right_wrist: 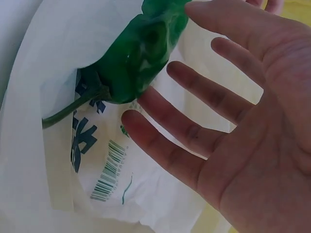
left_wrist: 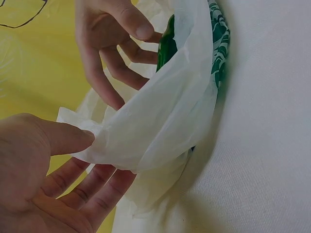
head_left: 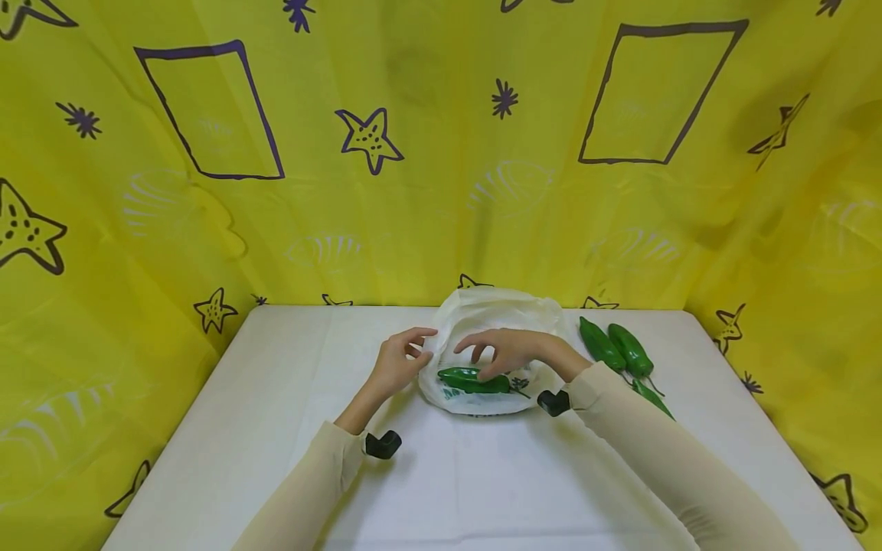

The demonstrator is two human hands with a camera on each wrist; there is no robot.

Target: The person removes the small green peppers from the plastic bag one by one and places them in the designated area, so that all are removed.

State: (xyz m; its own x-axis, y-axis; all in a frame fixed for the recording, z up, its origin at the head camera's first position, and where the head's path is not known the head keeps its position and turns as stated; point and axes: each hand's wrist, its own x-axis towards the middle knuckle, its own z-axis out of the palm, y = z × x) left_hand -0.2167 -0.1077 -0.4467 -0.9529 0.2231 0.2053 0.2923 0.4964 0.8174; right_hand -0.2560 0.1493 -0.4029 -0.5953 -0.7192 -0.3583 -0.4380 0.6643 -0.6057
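A white plastic bag (head_left: 513, 302) with green print lies with its mouth spread at the back middle of the table. Inside it rests a glossy long green pepper (head_left: 468, 380), its stem toward the right. My left hand (head_left: 400, 361) pinches the bag's left rim, thumb above and fingers beneath, as the left wrist view shows. Over the bag's mouth reaches my right hand (head_left: 513, 350), its fingers spread and loosely bent. In the right wrist view its thumb and fingertips are right at the pepper (right_wrist: 141, 58), not closed round it. Printed letters and a barcode (right_wrist: 109, 170) show on the bag.
Right of the bag, beside my right forearm, lie more green peppers (head_left: 601, 344), one partly hidden by the sleeve (head_left: 641, 436). The white-covered table (head_left: 289, 383) meets a yellow curtain (head_left: 427, 222) with star drawings at its back and sides.
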